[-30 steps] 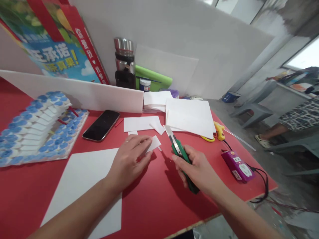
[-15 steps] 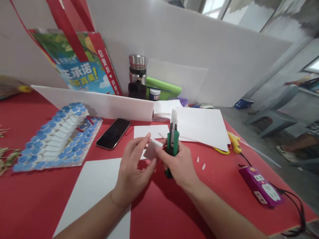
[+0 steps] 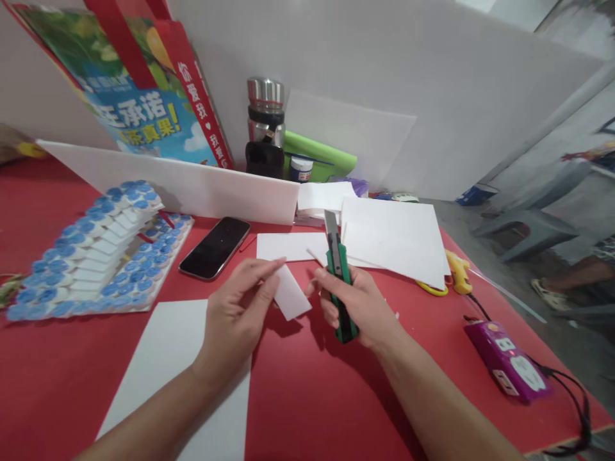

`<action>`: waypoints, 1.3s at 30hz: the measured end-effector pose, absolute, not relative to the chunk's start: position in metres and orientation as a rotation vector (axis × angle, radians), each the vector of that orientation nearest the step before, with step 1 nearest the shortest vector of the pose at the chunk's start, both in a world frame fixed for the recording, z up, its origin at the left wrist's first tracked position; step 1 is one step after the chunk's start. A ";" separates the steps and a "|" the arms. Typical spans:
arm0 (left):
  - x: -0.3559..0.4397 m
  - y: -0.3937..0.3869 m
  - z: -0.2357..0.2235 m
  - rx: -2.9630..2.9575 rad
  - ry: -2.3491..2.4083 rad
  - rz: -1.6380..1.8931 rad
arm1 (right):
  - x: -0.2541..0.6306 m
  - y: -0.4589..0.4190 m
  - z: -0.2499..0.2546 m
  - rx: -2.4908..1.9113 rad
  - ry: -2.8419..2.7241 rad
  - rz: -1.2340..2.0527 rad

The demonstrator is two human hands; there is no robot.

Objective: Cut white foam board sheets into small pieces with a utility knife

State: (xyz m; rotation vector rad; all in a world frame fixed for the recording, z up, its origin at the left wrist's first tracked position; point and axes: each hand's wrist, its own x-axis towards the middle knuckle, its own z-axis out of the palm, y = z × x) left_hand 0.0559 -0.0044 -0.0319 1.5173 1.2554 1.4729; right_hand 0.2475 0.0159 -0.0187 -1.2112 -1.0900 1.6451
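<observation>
Between the thumb and fingers of my left hand [image 3: 245, 307] is a small white foam board piece [image 3: 292, 293], tilted above the red table. My right hand [image 3: 358, 307] is wrapped round a green and black utility knife [image 3: 340, 275], its blade out and pointing up and away from me. Knife and piece are apart. Below my left forearm lies a large white sheet [image 3: 168, 346]. Just beyond my hands is a white strip [image 3: 291, 246] lying flat, with a thin sliver by its right end.
A black phone [image 3: 215, 248] and a stair-like white model with blue discs [image 3: 96, 256] lie left. White sheets [image 3: 394, 237], a yellow glue gun [image 3: 459, 272] and a purple power strip [image 3: 507, 362] are right. Behind stand a white board [image 3: 182, 189], a steel flask [image 3: 266, 109] and a printed bag [image 3: 144, 109].
My right hand has come away from the white piece and moved slightly right with the knife. My left hand now holds the piece alone, turned flatter. The view has shifted downward.
</observation>
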 end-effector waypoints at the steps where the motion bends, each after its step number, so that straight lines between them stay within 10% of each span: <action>1: 0.055 -0.002 -0.033 1.394 1.307 1.473 | 0.248 0.019 -0.023 -1.193 -0.965 1.732; 8: 0.051 0.007 -0.039 0.988 1.264 1.428 | 0.252 0.025 -0.036 -1.250 -0.882 1.252; 39: 0.053 -0.004 -0.034 1.145 0.876 1.115 | 0.247 0.022 -0.028 -0.950 -0.596 1.870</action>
